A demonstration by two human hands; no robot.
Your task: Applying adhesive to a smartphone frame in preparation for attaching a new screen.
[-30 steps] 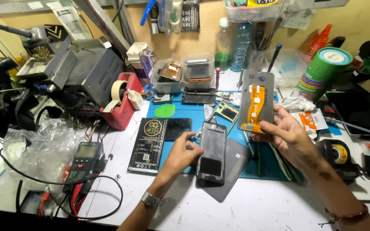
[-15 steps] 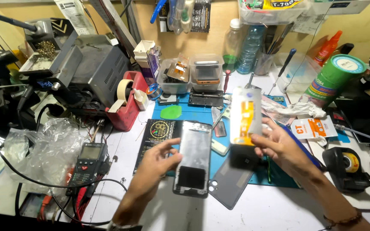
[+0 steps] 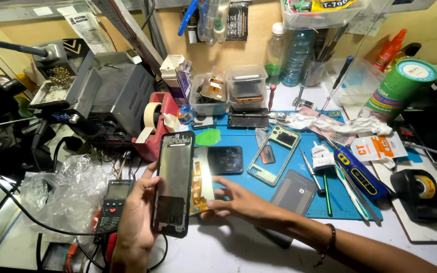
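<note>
My left hand point(image 3: 136, 222) grips a black phone frame point(image 3: 173, 183), held upright at the lower left above the white bench. Beside its right edge my right hand point(image 3: 234, 202) pinches a display panel with an orange flex cable point(image 3: 202, 181), tucked close behind the frame. Part of the panel is hidden by the frame. A dark phone point(image 3: 225, 160) lies flat on the blue work mat point(image 3: 299, 167) just behind both hands.
A green-rimmed phone frame point(image 3: 274, 154), a grey back cover point(image 3: 293, 192) and a blue-handled tool point(image 3: 356, 173) lie on the mat. A multimeter point(image 3: 115, 205) and crumpled plastic bag point(image 3: 61, 194) sit left. A soldering station point(image 3: 112, 96), tape dispenser point(image 3: 154, 126), bottles and part boxes stand behind.
Both hands moved left. The black frame went from the mat's middle to the lower left, and the display panel came down from the right side to sit next to it.
</note>
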